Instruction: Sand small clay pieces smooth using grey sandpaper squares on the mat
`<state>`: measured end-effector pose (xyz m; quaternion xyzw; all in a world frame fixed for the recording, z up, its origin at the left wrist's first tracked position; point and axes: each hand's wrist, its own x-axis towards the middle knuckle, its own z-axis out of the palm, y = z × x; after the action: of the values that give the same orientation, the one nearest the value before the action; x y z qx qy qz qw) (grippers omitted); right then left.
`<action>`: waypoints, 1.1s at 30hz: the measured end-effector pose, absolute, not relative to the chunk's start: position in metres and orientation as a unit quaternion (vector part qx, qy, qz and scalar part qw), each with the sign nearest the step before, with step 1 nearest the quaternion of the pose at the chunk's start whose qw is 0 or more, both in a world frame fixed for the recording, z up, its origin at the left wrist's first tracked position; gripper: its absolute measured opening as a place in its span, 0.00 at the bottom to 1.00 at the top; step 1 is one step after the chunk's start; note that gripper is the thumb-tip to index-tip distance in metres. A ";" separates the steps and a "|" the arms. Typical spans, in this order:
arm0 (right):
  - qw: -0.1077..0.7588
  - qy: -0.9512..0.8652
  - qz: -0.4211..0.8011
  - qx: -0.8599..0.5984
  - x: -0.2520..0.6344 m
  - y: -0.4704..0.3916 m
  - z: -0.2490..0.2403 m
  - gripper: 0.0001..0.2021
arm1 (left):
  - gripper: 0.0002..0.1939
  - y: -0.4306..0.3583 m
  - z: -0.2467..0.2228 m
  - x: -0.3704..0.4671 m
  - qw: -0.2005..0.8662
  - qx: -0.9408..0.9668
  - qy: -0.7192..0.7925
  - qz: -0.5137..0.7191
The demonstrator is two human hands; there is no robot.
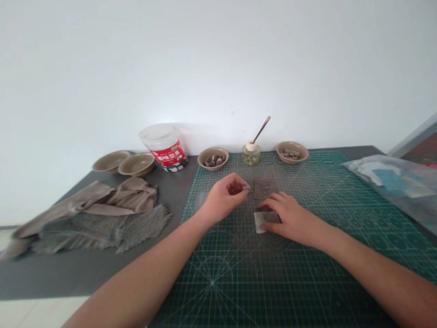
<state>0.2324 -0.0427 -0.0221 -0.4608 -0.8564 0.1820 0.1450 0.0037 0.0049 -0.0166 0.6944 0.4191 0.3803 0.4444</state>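
Note:
My left hand (pixel 228 197) is raised over the cutting mat (pixel 213 283), thumb and fingers curled into a pinch. Something small and pale seems to be at the fingertips, too blurred to name. Right of it, my right hand (pixel 286 215) rests low over the mat with thumb and fingers apart. Its thumb touches a small light-grey piece (pixel 260 223) of cloth or paper, partly covered by the hand. Just beyond lies a brown square patch (pixel 265 187) with dark marks on it.
Along the wall stand a red-labelled tub (pixel 167 152), a bowl of dark chunks (pixel 213 150), a glass jar with a stick (pixel 251 156) and a bowl of brown pieces (pixel 292 145). Two bowls (pixel 136 171) and crumpled cloths (pixel 102 218) lie left. A plastic bag (pixel 392 177) sits right.

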 end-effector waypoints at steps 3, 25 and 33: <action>0.094 -0.835 0.220 -0.495 0.228 -0.037 -0.015 0.18 | 0.08 0.006 -0.017 0.003 0.430 0.695 0.423 0.392; 0.165 -0.852 0.246 -0.431 0.220 -0.032 0.007 0.05 | 0.07 0.002 -0.021 0.001 0.427 0.672 0.398 0.455; 0.389 -0.727 0.363 -0.434 0.221 -0.025 0.000 0.03 | 0.11 0.003 -0.022 0.005 0.491 0.659 0.349 0.451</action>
<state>0.2212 -0.0253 0.0001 -0.4340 -0.7267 0.3631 0.3895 0.0048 0.0026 -0.0221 0.6586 0.3491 0.4510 0.4909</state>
